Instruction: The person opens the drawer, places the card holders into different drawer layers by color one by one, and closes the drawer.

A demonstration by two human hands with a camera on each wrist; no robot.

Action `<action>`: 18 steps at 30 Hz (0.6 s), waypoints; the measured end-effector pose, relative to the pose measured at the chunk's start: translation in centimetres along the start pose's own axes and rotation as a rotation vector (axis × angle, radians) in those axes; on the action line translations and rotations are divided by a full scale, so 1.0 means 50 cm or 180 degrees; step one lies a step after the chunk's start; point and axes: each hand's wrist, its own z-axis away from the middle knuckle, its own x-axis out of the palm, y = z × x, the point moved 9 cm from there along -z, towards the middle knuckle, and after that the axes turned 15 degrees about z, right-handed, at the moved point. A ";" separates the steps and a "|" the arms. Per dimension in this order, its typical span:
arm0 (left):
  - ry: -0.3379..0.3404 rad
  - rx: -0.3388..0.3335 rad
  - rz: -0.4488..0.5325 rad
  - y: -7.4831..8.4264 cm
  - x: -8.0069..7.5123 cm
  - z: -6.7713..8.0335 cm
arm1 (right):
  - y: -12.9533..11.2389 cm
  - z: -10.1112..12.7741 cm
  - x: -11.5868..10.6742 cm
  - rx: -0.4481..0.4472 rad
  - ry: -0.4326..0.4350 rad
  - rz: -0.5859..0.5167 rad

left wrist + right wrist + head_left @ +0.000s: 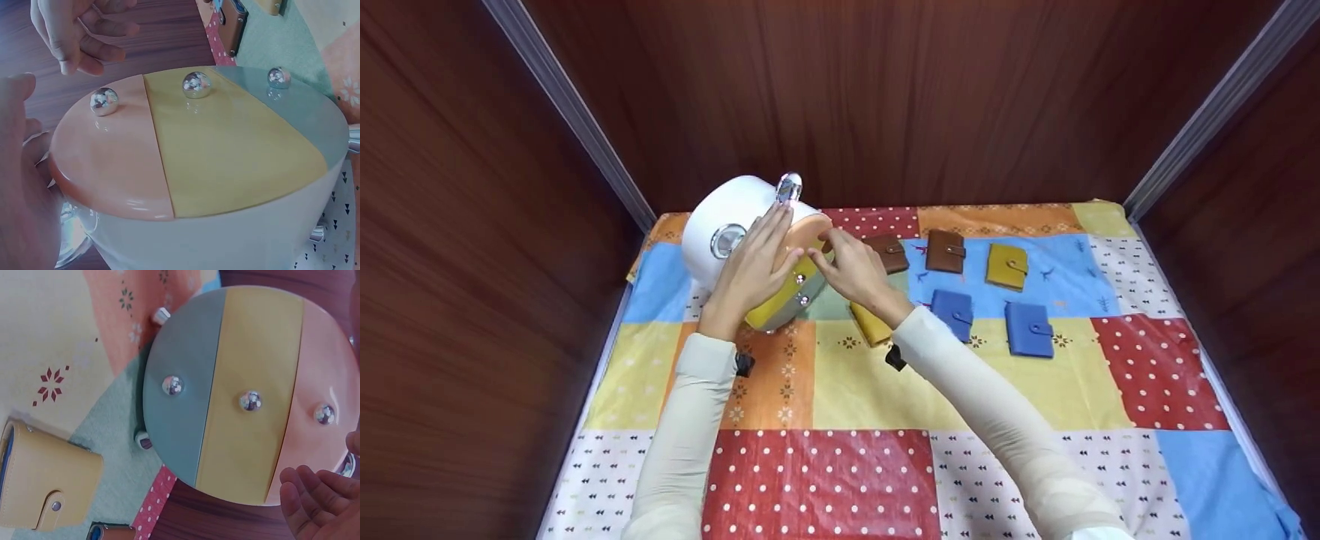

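A drum-shaped white case [706,214] stands at the back left, its round face striped pink [121,163], yellow [254,343] and grey-green [183,354]. Each stripe carries one round silver knob [250,400]. On top is a chrome handle [789,187]. My left hand [757,259] lies along the upper side of the case by the pink stripe, fingers straight. My right hand [855,270] hovers by the face's far edge, fingers loosely bent and holding nothing. In the left wrist view a gap shows between the right fingers and the case.
To the right lie several small snap-strap wallets: brown [945,251], yellow [1006,266] and blue [1029,330] ones. A yellow wallet [870,324] lies beneath my right wrist. The patchwork cloth [877,390] covers the table. Wood-grain panels [885,105] enclose the back and sides.
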 end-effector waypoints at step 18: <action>-0.0127 -0.0172 -0.0278 -0.009 0.015 0.013 | -0.031 -0.021 0.039 -0.0136 -0.0235 -0.0059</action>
